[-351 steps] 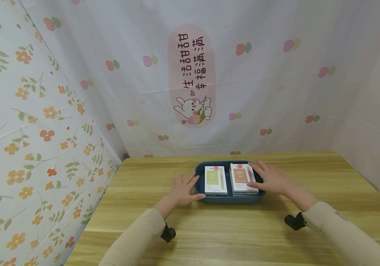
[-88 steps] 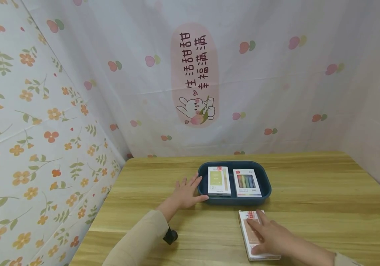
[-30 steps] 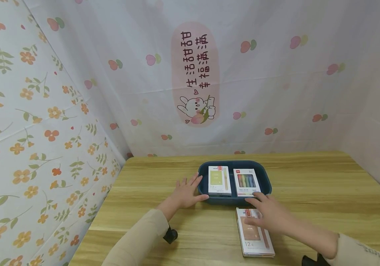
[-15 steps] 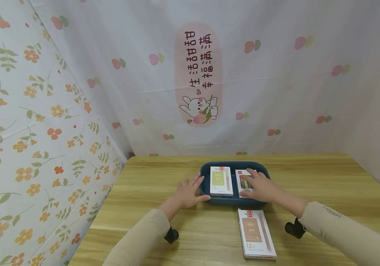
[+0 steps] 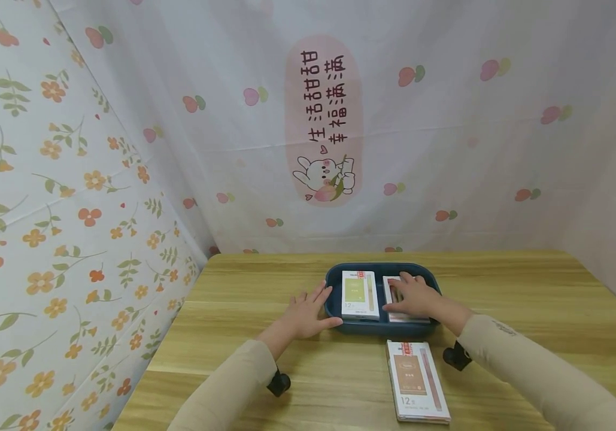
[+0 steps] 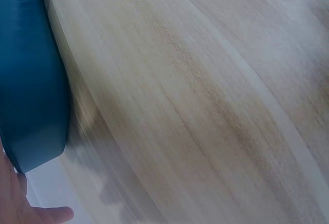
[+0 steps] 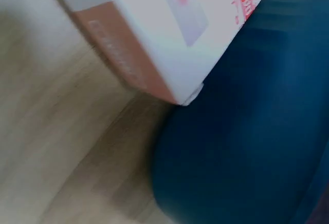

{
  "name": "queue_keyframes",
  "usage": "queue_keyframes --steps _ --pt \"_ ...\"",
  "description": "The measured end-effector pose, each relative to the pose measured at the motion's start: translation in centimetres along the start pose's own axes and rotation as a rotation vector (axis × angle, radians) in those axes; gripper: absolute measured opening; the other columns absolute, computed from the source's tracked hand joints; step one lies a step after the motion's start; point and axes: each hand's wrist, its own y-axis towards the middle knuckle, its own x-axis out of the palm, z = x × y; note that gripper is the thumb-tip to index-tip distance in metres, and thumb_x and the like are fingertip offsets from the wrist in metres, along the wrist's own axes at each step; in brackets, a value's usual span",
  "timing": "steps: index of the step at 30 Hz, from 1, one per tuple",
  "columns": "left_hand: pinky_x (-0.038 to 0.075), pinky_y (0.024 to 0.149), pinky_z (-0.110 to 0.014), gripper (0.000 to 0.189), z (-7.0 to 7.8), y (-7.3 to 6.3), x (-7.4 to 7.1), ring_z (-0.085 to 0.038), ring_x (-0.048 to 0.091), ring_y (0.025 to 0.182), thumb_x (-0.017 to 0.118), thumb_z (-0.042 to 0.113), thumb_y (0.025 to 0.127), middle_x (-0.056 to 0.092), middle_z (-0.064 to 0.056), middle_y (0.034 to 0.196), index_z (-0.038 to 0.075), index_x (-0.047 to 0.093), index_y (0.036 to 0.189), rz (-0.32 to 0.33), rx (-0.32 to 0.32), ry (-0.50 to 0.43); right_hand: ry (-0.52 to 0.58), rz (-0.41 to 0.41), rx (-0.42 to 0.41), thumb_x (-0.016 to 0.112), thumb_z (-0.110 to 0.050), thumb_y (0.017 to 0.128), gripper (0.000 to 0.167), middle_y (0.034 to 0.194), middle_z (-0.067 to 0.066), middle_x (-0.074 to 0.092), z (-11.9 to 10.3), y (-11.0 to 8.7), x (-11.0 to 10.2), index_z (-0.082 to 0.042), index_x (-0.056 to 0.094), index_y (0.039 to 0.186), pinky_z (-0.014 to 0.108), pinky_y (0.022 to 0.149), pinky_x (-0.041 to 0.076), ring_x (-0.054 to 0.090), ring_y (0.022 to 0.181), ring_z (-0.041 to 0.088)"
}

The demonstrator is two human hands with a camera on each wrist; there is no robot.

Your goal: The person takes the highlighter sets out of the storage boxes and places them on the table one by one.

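The left hand (image 5: 306, 315), fingers spread wide, is touching the left end of the blue tray (image 5: 369, 328). The right hand (image 5: 414, 297) is covering a white box (image 5: 401, 318) in the right compartment; whether it is gripping, I cannot tell.

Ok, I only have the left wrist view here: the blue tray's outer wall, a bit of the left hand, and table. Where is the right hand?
Observer: In the head view the right hand is over the tray's right compartment, partly covering a white box; whether it grips that box I can't tell.

Operator: And the left compartment, what's in there?

Observer: A green-panelled box, with no hand on it.

Operator: Which box is outside the tray, on the near side?

Observer: A brown-panelled box, lying on the table with its panel facing up.
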Motion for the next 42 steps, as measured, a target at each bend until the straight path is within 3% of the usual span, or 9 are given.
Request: queue_keyframes --steps 14,24,35,42 --pt "0.018 0.102 -0.063 0.084 0.1 -0.1 -0.1 -0.047 0.027 0.13 0.036 0.072 0.082 0.007 0.001 0.155 0.025 0.014 0.148 -0.004 -0.011 -0.021 -0.013 -0.103 0.219 0.063 -0.049 0.077 0.077 0.128 0.029 0.039 -0.9 1.6 0.3 -0.003 0.041 0.136 0.059 0.085 0.039 0.046 0.1 0.047" --pt "0.02 0.102 -0.062 0.085 0.1 0.1 0.0 -0.046 0.029 0.13 0.033 0.074 0.082 0.006 0.002 0.155 0.024 0.013 0.148 -0.016 -0.014 -0.006 0.017 -0.042 0.257 0.065 -0.04 0.076 0.068 0.117 0.026 0.047 -1.3 1.7 0.5 -0.003 0.047 0.13 0.05 0.073 0.045 0.048 0.082 0.033" --pt "0.024 0.101 -0.061 0.084 0.2 0.1 0.0 -0.043 0.035 0.127 0.036 0.071 0.083 0.008 0.002 0.155 0.024 0.014 0.148 -0.013 -0.011 0.008 0.037 -0.006 0.292 0.067 -0.038 0.074 0.065 0.118 0.027 0.047 -1.5 1.5 0.3 -0.001 0.05 0.125 0.051 0.075 0.044 0.051 0.086 0.035" --pt "0.024 0.101 -0.061 0.085 0.2 0.0 -0.1 -0.043 0.034 0.128 0.035 0.072 0.082 0.007 0.002 0.155 0.024 0.012 0.148 -0.022 -0.021 0.01 0.052 0.01 0.277 0.067 -0.036 0.074 0.065 0.117 0.026 0.048 -1.4 1.6 -0.2 -0.001 0.05 0.126 0.045 0.067 0.045 0.049 0.077 0.031"
